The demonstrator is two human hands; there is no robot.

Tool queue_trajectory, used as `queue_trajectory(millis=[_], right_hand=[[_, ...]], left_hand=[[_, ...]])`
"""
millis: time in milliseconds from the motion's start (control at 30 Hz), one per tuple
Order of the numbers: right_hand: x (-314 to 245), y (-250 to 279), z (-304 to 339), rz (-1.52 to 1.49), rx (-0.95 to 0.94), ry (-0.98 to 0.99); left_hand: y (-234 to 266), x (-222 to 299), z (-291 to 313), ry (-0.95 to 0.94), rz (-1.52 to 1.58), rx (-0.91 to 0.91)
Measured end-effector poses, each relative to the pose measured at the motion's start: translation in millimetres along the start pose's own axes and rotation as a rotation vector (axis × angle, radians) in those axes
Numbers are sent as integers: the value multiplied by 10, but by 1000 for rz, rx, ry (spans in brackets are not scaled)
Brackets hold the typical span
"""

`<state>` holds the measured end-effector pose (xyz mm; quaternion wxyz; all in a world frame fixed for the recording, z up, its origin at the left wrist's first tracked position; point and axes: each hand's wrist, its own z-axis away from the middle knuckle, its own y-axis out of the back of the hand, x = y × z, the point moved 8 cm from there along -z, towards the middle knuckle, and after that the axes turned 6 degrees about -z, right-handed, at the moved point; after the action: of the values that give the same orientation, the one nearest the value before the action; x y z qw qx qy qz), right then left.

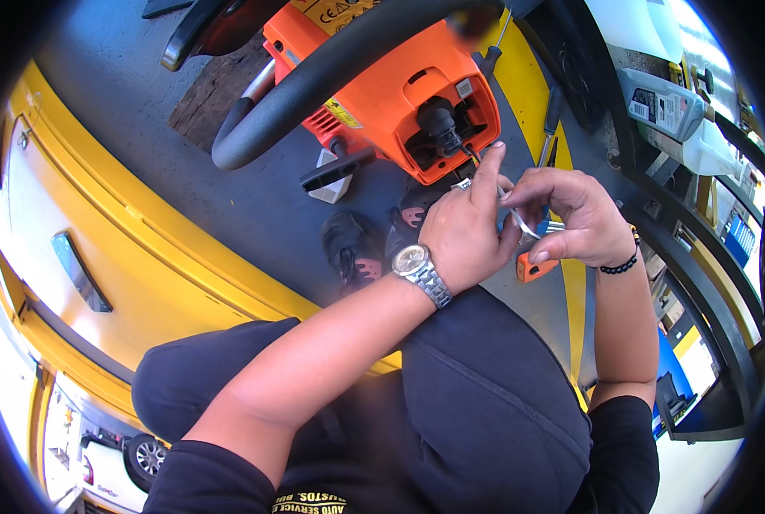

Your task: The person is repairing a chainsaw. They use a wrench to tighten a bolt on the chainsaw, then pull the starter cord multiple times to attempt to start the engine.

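Ahead of me is an orange power machine, which looks like a chainsaw [382, 81], with a thick black loop handle [314, 73]. A recess in its near side shows a black rubber part [438, 120]. My left hand [468, 231], wearing a silver watch, is closed just below that recess, its index finger stretched along a thin rod-like tool [526, 227]. The tool runs up towards the recess; the fingers partly hide it, so its exact kind and whether its tip touches anything are unclear. My right hand [577, 214], with a beaded bracelet, pinches the same tool.
A wooden block [220, 98] lies beyond the machine at left. Along the left stands a yellow cabinet [134, 248] with a phone [81, 272] on it. An orange object [536, 267] shows below my hands. At right, a black rack [699, 231] holds bottles [666, 104].
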<state>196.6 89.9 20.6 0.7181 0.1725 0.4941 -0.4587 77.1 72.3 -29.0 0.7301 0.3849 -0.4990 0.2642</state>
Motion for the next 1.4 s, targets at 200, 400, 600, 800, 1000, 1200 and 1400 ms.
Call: queue_trajectory(millis=[200, 400, 600, 800, 1000, 1200, 1400], right_hand=[[-153, -34, -63, 140, 124, -51], [-274, -81, -55, 509, 163, 143], [33, 11, 28, -343, 387, -42], [65, -106, 12, -450, 146, 92], [-147, 96, -27, 192, 289, 92], [-8, -58, -34, -499, 278, -21], [34, -124, 32, -389, 35, -76]], left_hand=[[-50, -87, 0, 88, -34, -112], [-68, 57, -68, -37, 57, -109], [-4, 120, 18, -83, 5, 64], [-32, 36, 26, 21, 54, 22], [-75, 60, -7, -41, 6, -59], [-21, 3, 6, -28, -12, 45], [-78, -5, 12, -22, 48, -53]])
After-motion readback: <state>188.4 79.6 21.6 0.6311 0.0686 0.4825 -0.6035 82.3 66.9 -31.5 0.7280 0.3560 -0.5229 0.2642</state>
